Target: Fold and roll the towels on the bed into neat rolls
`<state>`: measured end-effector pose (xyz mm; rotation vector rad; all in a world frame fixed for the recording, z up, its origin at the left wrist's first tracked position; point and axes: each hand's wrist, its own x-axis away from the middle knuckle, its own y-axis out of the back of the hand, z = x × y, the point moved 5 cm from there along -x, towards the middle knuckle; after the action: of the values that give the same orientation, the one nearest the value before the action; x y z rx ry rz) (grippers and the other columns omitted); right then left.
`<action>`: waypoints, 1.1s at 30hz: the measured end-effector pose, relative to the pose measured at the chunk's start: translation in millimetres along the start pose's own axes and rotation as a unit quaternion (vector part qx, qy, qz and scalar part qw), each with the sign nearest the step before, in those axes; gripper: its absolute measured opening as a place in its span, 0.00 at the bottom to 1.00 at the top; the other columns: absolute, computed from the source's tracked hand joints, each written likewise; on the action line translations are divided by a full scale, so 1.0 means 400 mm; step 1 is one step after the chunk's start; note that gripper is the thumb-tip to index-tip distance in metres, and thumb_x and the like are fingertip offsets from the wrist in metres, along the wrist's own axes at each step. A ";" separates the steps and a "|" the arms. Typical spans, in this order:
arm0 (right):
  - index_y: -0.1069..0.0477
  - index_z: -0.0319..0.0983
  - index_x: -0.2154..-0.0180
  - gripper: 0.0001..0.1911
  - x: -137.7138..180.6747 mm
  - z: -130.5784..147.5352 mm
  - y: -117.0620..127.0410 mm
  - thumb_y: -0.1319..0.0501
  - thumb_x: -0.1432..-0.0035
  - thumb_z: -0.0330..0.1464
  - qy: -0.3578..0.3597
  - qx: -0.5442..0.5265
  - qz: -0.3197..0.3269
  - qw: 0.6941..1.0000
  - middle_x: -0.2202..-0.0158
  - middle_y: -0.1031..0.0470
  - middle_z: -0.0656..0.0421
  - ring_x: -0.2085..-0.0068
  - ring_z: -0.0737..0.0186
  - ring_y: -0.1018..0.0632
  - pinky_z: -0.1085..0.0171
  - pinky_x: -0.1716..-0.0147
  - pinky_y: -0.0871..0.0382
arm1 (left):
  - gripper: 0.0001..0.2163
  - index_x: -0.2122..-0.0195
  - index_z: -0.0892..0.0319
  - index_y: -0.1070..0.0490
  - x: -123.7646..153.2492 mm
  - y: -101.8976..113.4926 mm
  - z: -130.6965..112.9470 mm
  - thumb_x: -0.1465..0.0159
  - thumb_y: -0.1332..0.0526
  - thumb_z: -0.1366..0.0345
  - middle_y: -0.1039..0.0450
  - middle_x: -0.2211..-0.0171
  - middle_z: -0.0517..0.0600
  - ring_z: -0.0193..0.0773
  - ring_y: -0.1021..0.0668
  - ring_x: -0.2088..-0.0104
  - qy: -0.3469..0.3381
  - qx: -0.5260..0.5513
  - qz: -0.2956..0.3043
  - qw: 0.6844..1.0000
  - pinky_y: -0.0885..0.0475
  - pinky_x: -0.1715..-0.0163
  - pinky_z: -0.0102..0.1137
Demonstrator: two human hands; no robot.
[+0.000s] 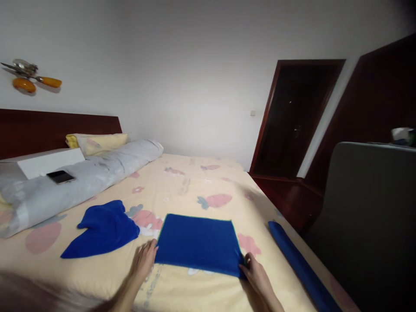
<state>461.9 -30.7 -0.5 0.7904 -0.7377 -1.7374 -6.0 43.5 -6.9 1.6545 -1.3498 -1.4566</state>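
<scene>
A blue cloth (199,242) with a thin green edge lies flat on the bed in front of me, in a four-sided shape. At its near left edge, my left hand (146,256) has its fingertips closed on the border. My right hand (255,271) pinches the near right corner between thumb and fingers. To the left is a crumpled blue cloth (105,229), apart from my left hand. A long, narrow blue strip of folded cloth (299,264) runs along the bed's right side, beyond my right hand.
The bed's yellow patterned sheet (182,190) spreads under the cloths. A long grey bolster (107,171) carries a phone (61,176) and a white box (52,162). Behind are a pillow (104,144) and dark headboard (58,125). A dark chair back (373,195) stands right, near a door (295,121).
</scene>
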 end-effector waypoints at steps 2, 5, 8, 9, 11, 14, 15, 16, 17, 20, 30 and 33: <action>0.31 0.39 0.57 0.15 0.013 0.025 0.008 0.44 0.48 0.33 0.024 0.073 -0.071 0.995 0.58 0.23 0.48 0.56 0.51 0.22 0.58 0.58 0.31 | 0.16 0.48 0.58 0.30 0.010 0.020 -0.033 0.31 0.53 0.63 0.24 0.52 0.57 0.47 0.24 0.51 -0.017 -0.045 -0.036 0.998 0.33 0.51 0.41; 0.36 0.39 0.42 0.28 0.044 0.114 -0.020 0.48 0.45 0.30 0.124 0.125 -0.123 0.977 0.41 0.33 0.46 0.41 0.47 0.31 0.50 0.47 0.35 | 0.21 0.36 0.56 0.41 0.032 0.036 -0.133 0.29 0.54 0.62 0.33 0.40 0.56 0.44 0.31 0.41 -0.103 -0.033 -0.020 0.994 0.36 0.44 0.40; 0.49 0.48 0.34 0.30 0.079 0.195 -0.087 0.51 0.37 0.36 0.242 0.119 -0.024 0.963 0.32 0.45 0.56 0.34 0.51 0.41 0.48 0.40 0.41 | 0.27 0.31 0.47 0.57 0.062 0.029 -0.231 0.30 0.52 0.60 0.47 0.32 0.49 0.41 0.40 0.34 -0.235 0.004 0.077 0.969 0.41 0.38 0.40; 0.52 0.51 0.33 0.30 0.089 0.203 -0.103 0.51 0.35 0.39 0.259 0.120 0.015 0.958 0.32 0.47 0.58 0.33 0.52 0.42 0.48 0.39 0.42 | 0.28 0.31 0.45 0.60 0.070 0.027 -0.242 0.30 0.51 0.60 0.50 0.31 0.47 0.41 0.41 0.34 -0.255 0.010 0.107 0.961 0.42 0.37 0.41; 0.52 0.53 0.34 0.29 0.098 0.186 -0.112 0.51 0.34 0.43 0.263 0.125 0.060 0.955 0.32 0.47 0.59 0.34 0.52 0.42 0.48 0.38 0.42 | 0.29 0.31 0.42 0.62 0.077 0.025 -0.227 0.31 0.49 0.59 0.51 0.31 0.47 0.42 0.41 0.34 -0.255 0.012 0.145 0.956 0.42 0.37 0.44; 0.48 0.51 0.35 0.27 0.094 0.115 -0.081 0.51 0.33 0.44 0.249 0.136 0.066 0.957 0.33 0.45 0.58 0.34 0.52 0.40 0.48 0.39 0.40 | 0.29 0.32 0.41 0.61 0.075 0.031 -0.153 0.31 0.49 0.57 0.51 0.31 0.47 0.43 0.41 0.34 -0.234 0.010 0.157 0.960 0.42 0.37 0.46; 0.46 0.50 0.35 0.27 0.090 0.090 -0.066 0.51 0.33 0.44 0.249 0.140 0.059 0.957 0.34 0.43 0.57 0.35 0.52 0.39 0.49 0.39 0.39 | 0.28 0.32 0.41 0.60 0.074 0.033 -0.124 0.31 0.49 0.57 0.50 0.32 0.47 0.43 0.41 0.34 -0.229 0.012 0.151 0.961 0.42 0.37 0.46; 0.44 0.49 0.36 0.26 0.087 0.069 -0.051 0.50 0.33 0.43 0.254 0.142 0.050 0.955 0.35 0.41 0.56 0.36 0.52 0.37 0.49 0.40 0.38 | 0.28 0.32 0.41 0.58 0.073 0.035 -0.098 0.31 0.48 0.57 0.49 0.32 0.47 0.42 0.40 0.34 -0.227 0.015 0.143 0.963 0.41 0.37 0.47; 0.42 0.48 0.37 0.25 0.085 0.053 -0.037 0.50 0.34 0.42 0.264 0.145 0.039 0.953 0.36 0.39 0.55 0.37 0.52 0.35 0.50 0.42 0.36 | 0.27 0.32 0.42 0.56 0.072 0.036 -0.074 0.31 0.48 0.57 0.47 0.33 0.48 0.42 0.39 0.34 -0.226 0.019 0.133 0.965 0.41 0.37 0.46; 0.34 0.44 0.41 0.22 0.084 0.034 -0.009 0.48 0.34 0.37 0.310 0.149 0.004 0.939 0.40 0.32 0.52 0.41 0.53 0.29 0.55 0.47 0.30 | 0.24 0.35 0.45 0.44 0.071 0.034 -0.025 0.32 0.47 0.63 0.38 0.36 0.48 0.41 0.34 0.37 -0.223 0.033 0.102 0.969 0.37 0.39 0.44; 0.23 0.39 0.59 0.17 0.023 0.071 0.045 0.47 0.42 0.38 0.154 -0.072 0.022 0.985 0.60 0.19 0.52 0.59 0.52 0.21 0.58 0.57 0.28 | 0.13 0.61 0.56 0.23 -0.009 0.047 0.007 0.43 0.44 0.63 0.19 0.64 0.49 0.40 0.20 0.63 0.006 0.272 0.053 0.961 0.24 0.63 0.31; 0.24 0.37 0.64 0.17 -0.026 0.077 0.049 0.49 0.43 0.38 0.114 -0.158 0.060 0.979 0.66 0.19 0.54 0.63 0.53 0.21 0.59 0.61 0.29 | 0.12 0.65 0.58 0.26 -0.051 0.043 -0.002 0.42 0.46 0.60 0.26 0.76 0.45 0.36 0.25 0.73 0.057 0.298 0.063 0.951 0.30 0.73 0.27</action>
<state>450.6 -22.7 34.9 0.6941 -0.3365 -1.5718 -8.8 56.2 16.4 1.9240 -1.9123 -0.9049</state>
